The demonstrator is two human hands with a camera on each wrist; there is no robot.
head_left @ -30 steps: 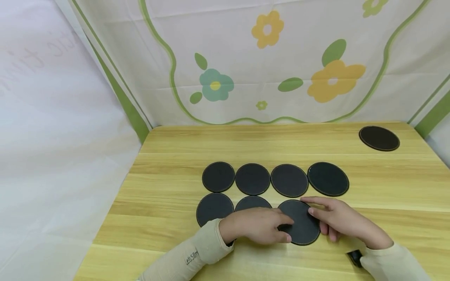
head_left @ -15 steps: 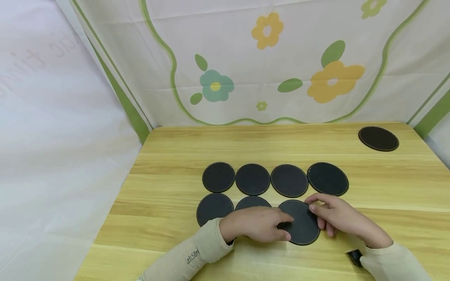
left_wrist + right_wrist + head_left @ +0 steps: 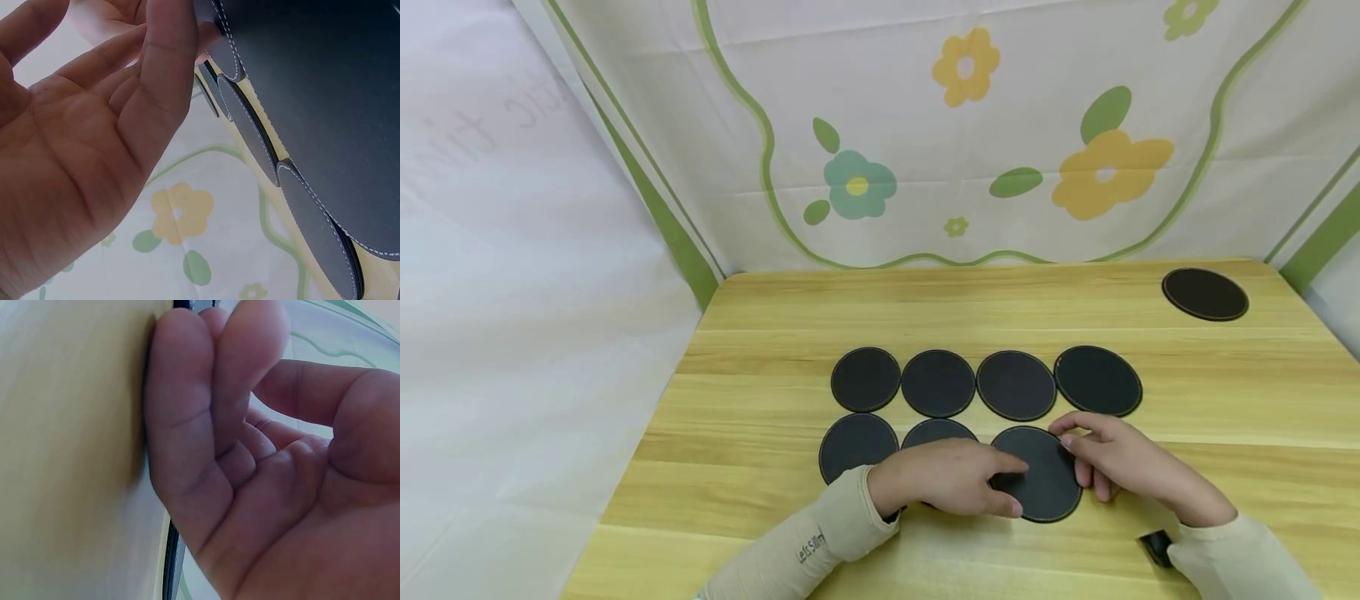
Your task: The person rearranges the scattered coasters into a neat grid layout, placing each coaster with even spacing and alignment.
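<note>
A black round coaster (image 3: pixel 1047 483) with a stitched rim lies flat on the wooden table between the two hands. My left hand (image 3: pixel 958 479) reaches over its left side, index finger and thumb extended onto the coaster. At the coaster's right edge is my right hand (image 3: pixel 1123 462), its fingers loosely bent and touching the rim. In the right wrist view the right hand's fingers (image 3: pixel 181 400) rest along the tabletop. Another coaster (image 3: pixel 938 428) is partly hidden under the left hand, beside a coaster (image 3: pixel 856 450) further left.
Behind stands a row of several touching coasters, from the leftmost coaster (image 3: pixel 866 379) to the rightmost coaster (image 3: pixel 1098 381). One more coaster (image 3: pixel 1206 293) lies at the table's far right corner. A small black object (image 3: pixel 1156 548) sits at the right sleeve. Flowered cloth (image 3: pixel 910 125) hangs behind.
The right hand's fingers have drawn slightly back and bent more at the coaster's upper right edge. The left hand and the coasters look unmoved.
</note>
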